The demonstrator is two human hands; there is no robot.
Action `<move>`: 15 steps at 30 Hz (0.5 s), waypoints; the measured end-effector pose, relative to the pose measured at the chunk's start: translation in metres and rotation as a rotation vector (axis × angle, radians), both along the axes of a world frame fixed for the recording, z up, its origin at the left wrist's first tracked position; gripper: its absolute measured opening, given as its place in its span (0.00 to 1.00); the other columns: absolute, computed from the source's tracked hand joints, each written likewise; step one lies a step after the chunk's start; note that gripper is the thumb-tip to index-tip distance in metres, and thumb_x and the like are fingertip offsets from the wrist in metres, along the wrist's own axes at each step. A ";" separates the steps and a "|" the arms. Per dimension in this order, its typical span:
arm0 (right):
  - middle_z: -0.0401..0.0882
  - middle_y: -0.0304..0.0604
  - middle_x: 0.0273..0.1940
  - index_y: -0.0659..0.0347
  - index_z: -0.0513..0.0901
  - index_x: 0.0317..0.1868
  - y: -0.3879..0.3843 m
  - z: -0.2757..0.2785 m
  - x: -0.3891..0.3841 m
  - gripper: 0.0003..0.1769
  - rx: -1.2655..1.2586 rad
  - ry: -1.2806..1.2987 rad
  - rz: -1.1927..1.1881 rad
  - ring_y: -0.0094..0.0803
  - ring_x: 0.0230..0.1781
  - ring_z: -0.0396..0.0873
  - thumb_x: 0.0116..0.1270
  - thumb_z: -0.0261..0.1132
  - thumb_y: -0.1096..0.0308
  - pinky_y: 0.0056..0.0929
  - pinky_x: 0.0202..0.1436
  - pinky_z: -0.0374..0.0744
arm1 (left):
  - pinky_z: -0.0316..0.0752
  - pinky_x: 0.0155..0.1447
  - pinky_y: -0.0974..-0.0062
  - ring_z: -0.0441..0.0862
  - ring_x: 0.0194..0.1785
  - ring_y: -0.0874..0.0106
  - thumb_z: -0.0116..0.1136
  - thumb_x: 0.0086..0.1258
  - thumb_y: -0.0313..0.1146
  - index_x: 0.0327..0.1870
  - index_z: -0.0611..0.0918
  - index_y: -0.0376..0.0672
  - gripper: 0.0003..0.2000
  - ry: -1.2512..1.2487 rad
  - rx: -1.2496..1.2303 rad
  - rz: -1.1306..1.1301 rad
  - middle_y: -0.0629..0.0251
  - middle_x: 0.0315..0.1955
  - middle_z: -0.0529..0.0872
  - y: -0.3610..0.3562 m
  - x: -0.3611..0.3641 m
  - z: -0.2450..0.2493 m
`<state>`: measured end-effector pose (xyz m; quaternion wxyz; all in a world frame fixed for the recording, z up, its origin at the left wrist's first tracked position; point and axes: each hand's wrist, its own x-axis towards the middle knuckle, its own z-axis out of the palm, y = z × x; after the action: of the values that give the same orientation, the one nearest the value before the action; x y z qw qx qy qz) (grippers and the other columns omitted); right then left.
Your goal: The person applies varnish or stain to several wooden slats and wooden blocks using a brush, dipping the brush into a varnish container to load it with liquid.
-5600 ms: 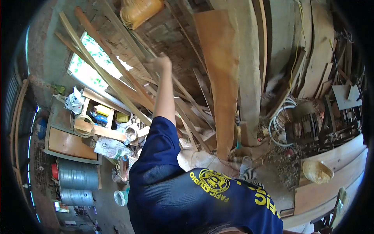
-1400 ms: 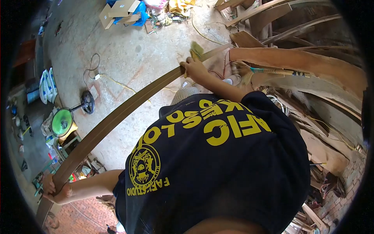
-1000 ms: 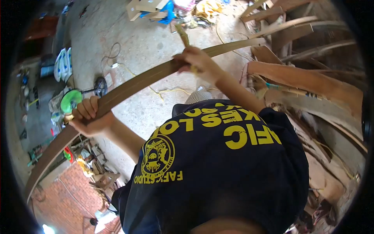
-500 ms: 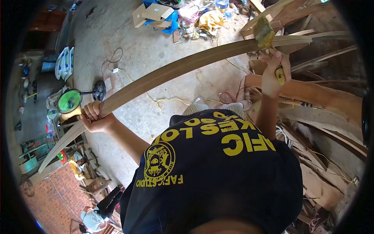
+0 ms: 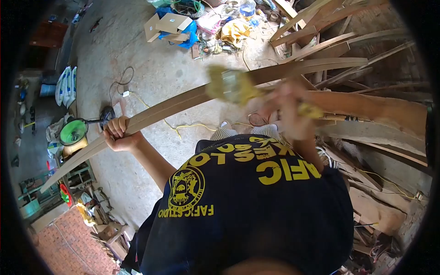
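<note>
A long, narrow wooden strip (image 5: pixel 169 108) crosses in front of me, running from lower left to upper right. Its left part is in the grip of my left hand (image 5: pixel 120 134), whose fingers wrap around it. My right hand (image 5: pixel 289 110), blurred by motion, is closed on the handle of a wide yellow-handled brush (image 5: pixel 231 87). The brush head points left and overlaps the middle of the strip in this view. The handle's yellow end sticks out on the right side of the hand.
Stacked timber and curved planks (image 5: pixel 366 103) crowd the right side. A green fan (image 5: pixel 73 132) stands at left, near white sacks (image 5: pixel 67 87). A yellow cord (image 5: pixel 197 125) lies across the concrete floor. An open cardboard box (image 5: pixel 172 25) and clutter sit at the far side.
My right hand has brought the brush left and down from the strip's right end to its middle, turning the head leftward. The left hand still grips the strip, which has tilted slightly.
</note>
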<state>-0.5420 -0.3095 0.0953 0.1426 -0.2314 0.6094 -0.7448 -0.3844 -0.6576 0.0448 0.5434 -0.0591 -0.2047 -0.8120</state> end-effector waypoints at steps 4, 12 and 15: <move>0.79 0.45 0.29 0.66 0.75 0.37 0.063 0.002 -0.046 0.12 0.227 -0.075 -0.637 0.28 0.22 0.79 0.71 0.52 0.64 0.23 0.19 0.77 | 0.52 0.19 0.85 0.51 0.12 0.83 0.51 0.61 0.32 0.18 0.62 0.50 0.13 -0.025 -0.035 0.000 0.77 0.11 0.55 -0.004 -0.006 -0.005; 0.77 0.42 0.24 0.66 0.75 0.33 0.009 -0.006 -0.006 0.10 0.162 0.337 -0.236 0.24 0.17 0.76 0.70 0.53 0.68 0.20 0.18 0.73 | 0.52 0.19 0.85 0.51 0.13 0.83 0.52 0.60 0.33 0.16 0.60 0.52 0.15 0.044 -0.058 -0.070 0.77 0.09 0.55 0.007 -0.030 0.009; 0.76 0.45 0.26 0.68 0.74 0.33 -0.005 0.020 0.003 0.13 0.102 0.014 -0.044 0.27 0.17 0.78 0.71 0.51 0.66 0.20 0.17 0.74 | 0.52 0.19 0.85 0.51 0.13 0.83 0.51 0.60 0.33 0.17 0.60 0.52 0.15 0.030 -0.071 -0.052 0.77 0.09 0.55 0.011 -0.038 0.010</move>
<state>-0.5389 -0.3140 0.1151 0.1335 -0.2153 0.6526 -0.7141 -0.4221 -0.6466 0.0544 0.5225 -0.0957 -0.2239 -0.8171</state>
